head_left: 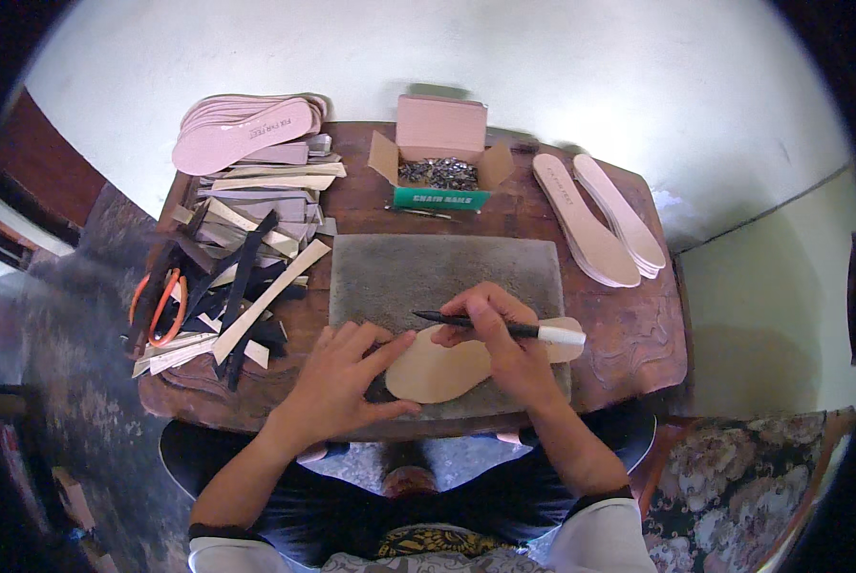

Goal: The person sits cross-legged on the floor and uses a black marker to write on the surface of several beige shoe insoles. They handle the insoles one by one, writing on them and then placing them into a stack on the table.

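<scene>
- Pale wall and a patterned floor surround the small brown wooden table [638, 334] I look down on.
- At its far left edge I see orange-handled scissors [163, 304] lying beside a heap of dark and cream strips [242, 277].
- Behind that heap sits a stack of pink insoles [242, 132].
- My left hand [337, 377] rests flat, fingers spread, pressing on the left end of a tan insole [438, 371] near the front edge of the table.
- That insole lies on a grey mat [418, 272] in the middle of the table.
- Behind the mat stands an open cardboard box of small metal nails [439, 172].
- My right hand [506, 342] covers the middle of the tan insole, its fingers pinched together around a black marker [504, 328] held almost level, tip pointing left, white cap end sticking out right.
- Further right, near the back, I see another pile of pink insoles [595, 218].
</scene>
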Demonstrator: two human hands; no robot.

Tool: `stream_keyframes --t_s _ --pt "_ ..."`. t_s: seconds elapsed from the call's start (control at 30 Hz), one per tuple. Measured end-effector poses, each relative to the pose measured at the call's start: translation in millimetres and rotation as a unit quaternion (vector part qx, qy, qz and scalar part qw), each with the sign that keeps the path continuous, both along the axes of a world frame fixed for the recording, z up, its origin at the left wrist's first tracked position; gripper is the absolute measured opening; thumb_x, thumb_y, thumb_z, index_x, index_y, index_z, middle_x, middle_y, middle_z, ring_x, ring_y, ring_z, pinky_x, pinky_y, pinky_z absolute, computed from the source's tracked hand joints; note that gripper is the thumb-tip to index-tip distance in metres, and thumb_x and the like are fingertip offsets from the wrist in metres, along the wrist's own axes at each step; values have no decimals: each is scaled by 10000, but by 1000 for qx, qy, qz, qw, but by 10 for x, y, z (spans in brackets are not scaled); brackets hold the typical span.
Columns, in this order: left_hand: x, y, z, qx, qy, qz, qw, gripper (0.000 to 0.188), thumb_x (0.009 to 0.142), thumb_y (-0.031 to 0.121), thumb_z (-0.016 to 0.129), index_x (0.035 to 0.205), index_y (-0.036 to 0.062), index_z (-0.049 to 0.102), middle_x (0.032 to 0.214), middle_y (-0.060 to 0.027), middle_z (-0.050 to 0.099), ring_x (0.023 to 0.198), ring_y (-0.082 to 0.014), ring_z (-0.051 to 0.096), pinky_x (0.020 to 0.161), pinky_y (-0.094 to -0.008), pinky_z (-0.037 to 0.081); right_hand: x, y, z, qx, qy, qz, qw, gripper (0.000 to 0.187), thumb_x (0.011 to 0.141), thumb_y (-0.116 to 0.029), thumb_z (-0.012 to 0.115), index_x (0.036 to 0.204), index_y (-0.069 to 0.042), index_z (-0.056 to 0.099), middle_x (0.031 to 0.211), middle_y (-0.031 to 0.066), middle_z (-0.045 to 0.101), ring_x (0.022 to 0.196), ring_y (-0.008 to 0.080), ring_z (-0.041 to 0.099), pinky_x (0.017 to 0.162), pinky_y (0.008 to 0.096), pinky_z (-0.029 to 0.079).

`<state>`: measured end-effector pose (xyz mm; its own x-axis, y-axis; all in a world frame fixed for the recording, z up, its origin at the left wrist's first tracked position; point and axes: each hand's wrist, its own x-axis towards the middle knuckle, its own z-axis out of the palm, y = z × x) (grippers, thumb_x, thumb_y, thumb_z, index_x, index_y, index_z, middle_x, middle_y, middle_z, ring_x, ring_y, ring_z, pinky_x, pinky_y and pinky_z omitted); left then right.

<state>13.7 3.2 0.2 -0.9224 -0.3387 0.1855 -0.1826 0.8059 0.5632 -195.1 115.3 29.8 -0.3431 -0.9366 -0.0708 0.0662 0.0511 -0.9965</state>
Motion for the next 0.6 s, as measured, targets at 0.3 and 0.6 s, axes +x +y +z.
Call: stream_keyframes --t_s 0.3,0.6 --pt "98 -115 -42 74 22 -21 997 814 676 350 912 1400 134 611 1195 -96 575 1122 -288 562 948 -430 425 -54 65 -459 -93 121 -34 988 96 920 12 675 1004 0 629 1032 97 619 935 168 677 875 296 566" --pt "91 -76 -15 101 22 1 995 547 766 284 872 1250 108 688 1146 -87 600 1087 -269 587 920 -405 434 -39 62 -395 -63 115 2 991 216 797 58 739 930 -47 605 1032 77 588 915 120 627 787 255 528"
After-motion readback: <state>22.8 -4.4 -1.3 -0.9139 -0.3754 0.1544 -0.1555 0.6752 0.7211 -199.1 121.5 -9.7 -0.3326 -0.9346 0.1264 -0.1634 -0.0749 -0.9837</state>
